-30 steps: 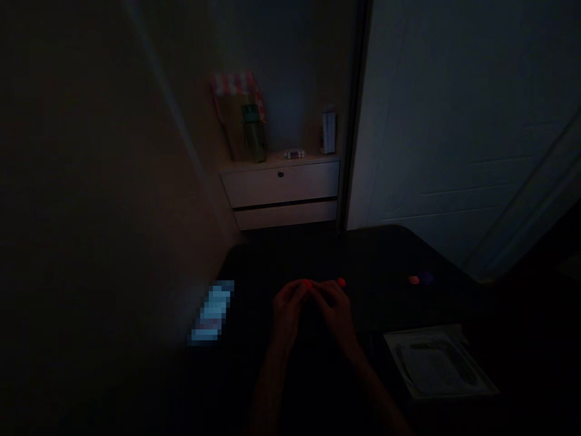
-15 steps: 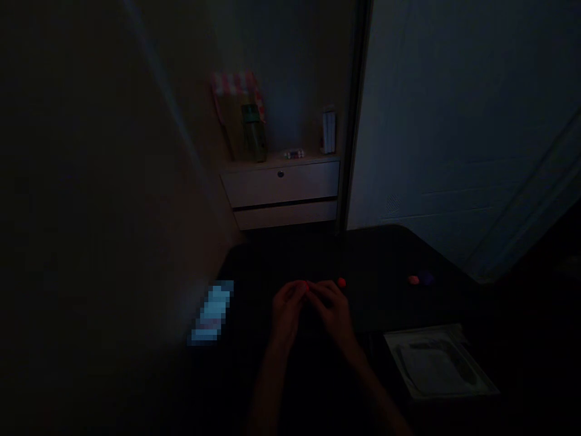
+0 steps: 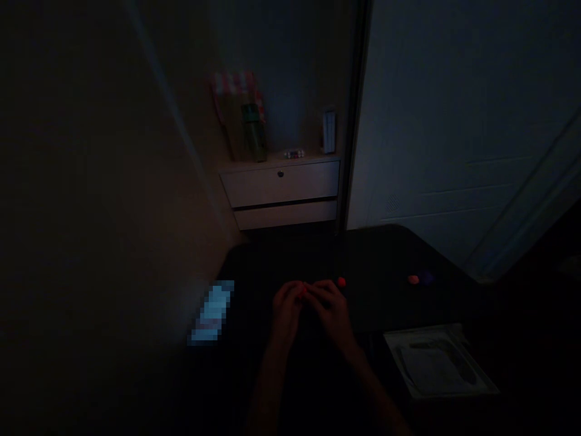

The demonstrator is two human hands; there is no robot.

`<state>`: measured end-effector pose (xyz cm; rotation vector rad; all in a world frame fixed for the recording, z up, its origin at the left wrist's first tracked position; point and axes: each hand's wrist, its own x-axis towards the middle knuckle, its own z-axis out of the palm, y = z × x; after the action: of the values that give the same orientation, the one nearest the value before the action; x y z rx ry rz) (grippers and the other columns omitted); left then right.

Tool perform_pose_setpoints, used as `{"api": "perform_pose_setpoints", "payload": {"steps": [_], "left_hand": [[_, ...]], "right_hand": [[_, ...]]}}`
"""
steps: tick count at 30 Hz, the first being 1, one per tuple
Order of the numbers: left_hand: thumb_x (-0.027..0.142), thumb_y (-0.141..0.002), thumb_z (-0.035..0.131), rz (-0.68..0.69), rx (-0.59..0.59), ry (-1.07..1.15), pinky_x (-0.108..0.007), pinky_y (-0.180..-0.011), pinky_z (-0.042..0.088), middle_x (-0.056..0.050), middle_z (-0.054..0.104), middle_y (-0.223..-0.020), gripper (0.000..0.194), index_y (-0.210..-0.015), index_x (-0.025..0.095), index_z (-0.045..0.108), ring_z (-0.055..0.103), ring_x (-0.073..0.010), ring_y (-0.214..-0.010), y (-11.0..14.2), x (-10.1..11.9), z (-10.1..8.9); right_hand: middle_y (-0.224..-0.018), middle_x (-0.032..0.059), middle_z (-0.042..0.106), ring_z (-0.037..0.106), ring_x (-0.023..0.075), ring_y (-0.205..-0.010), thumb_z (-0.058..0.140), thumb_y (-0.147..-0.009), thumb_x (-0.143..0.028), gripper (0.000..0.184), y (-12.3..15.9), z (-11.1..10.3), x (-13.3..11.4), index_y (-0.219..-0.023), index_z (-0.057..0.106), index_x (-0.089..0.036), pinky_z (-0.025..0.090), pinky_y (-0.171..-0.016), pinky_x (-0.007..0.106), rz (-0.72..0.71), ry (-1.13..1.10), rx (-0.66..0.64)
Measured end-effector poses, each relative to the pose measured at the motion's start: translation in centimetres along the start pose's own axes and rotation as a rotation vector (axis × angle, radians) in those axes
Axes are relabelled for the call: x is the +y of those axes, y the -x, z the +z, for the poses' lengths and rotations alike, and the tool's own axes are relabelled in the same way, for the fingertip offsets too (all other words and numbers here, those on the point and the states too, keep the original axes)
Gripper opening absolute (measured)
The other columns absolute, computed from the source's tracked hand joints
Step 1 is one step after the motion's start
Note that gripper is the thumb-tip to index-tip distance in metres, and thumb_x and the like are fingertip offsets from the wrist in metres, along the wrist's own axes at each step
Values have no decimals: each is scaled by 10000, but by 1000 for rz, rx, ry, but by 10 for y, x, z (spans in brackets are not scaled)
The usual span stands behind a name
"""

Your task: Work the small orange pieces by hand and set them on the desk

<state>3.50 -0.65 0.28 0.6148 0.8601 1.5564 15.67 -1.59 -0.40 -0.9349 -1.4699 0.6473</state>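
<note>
Very dim | bluish screen [image 3: 212,313] glow (pixelated) | shadowed edges, perhaps blurred

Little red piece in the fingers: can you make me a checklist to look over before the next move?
- Small red piece in the left hand: ok, at the fingertips.
- Right hand helping: ok, its fingertips meet the piece too.
- Shape of the piece: cannot tell, fingers cover part and it's dark.
- Other red lump on the table: ok, near the right hand's knuckles.
- Pink lump and purple lump in sight: ok, side by side.
- Enough light: not ok, very dim.
</note>
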Motion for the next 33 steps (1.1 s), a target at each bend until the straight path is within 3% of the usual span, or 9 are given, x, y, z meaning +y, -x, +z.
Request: {"api": "perform_pose_setpoints", "payload": {"steps": [5,10,21,33], "left_hand": [[288,-659,857,7,-44,-6,-275,-756,499,-53,723,-843,204,-775,152,759,655,-168,-818,-1,-2,-1],[291,-621,899,-13,2,-2,-261,-733,491,-50,728,-849,257,-797,157,768,648,-161,-814,-2,-4,-3],[310,-683,870,7,-109,-44,-257,-746,489,-42,719,-838,216,-798,158,768,638,-152,-811,0,-1,-1],[305,-685,871,14,-111,-78,-246,-707,481,-48,726,-821,213,-799,155,772,637,-146,-766,2,-1,1]], "right_hand": [[-995,53,673,662,216,-936,658,-942,-341,220,0,-1,0,-1115,792,-320,553,-850,349,18,12,-1],[-1007,54,677,668,218,-944,673,-932,-346,211,-1,-1,-1,-1098,799,-311,552,-861,352,38,-1,-4],[-935,48,694,676,213,-868,698,-907,-393,174,-2,-2,-3,-973,830,-301,557,-787,340,57,-10,45],[-913,44,691,670,211,-854,713,-900,-346,133,0,-2,0,-925,832,-292,540,-795,344,68,3,71]]}}
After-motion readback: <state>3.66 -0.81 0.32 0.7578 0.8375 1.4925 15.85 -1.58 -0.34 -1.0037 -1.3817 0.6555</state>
